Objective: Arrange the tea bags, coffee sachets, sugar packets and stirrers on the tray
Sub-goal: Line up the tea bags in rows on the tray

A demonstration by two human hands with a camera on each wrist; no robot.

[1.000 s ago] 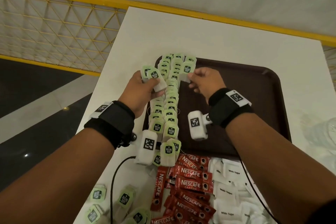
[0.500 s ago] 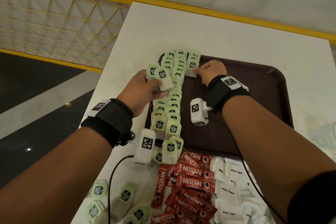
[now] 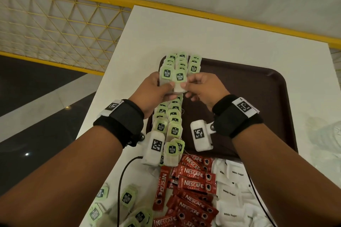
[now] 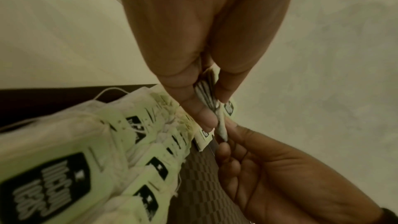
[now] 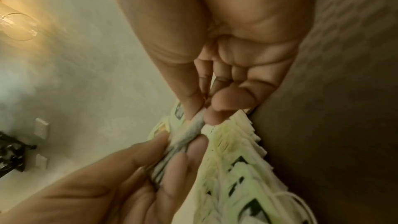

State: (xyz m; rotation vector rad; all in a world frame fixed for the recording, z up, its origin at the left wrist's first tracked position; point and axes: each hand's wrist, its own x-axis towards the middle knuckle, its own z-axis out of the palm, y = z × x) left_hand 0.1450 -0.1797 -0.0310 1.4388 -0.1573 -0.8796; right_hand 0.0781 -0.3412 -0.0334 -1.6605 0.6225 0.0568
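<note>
The dark brown tray (image 3: pixel 258 97) lies on the white table. Two long overlapping rows of green-tagged tea bags (image 3: pixel 173 129) run along its left side, and a short third row (image 3: pixel 194 66) starts at the far end. My left hand (image 3: pixel 166 88) grips a small stack of tea bags (image 3: pixel 167 74) above the rows. My right hand (image 3: pixel 187 86) pinches the front tea bag (image 3: pixel 180 81) of that stack. In the left wrist view the stack (image 4: pixel 206 96) sits between thumb and fingers. In the right wrist view the pinched bag (image 5: pixel 197 123) shows edge-on.
Red coffee sachets (image 3: pixel 193 182) and white sugar packets (image 3: pixel 234 191) are heaped on the table in front of the tray. Loose tea bags (image 3: pixel 127 197) lie at the near left beside a black cable (image 3: pixel 120 180). Something clear (image 3: pixel 328 134) lies at the table's right edge.
My right hand has come back from the far end of the third row to the stack in my left hand and now pinches its front bag. The left hand has hardly moved.
</note>
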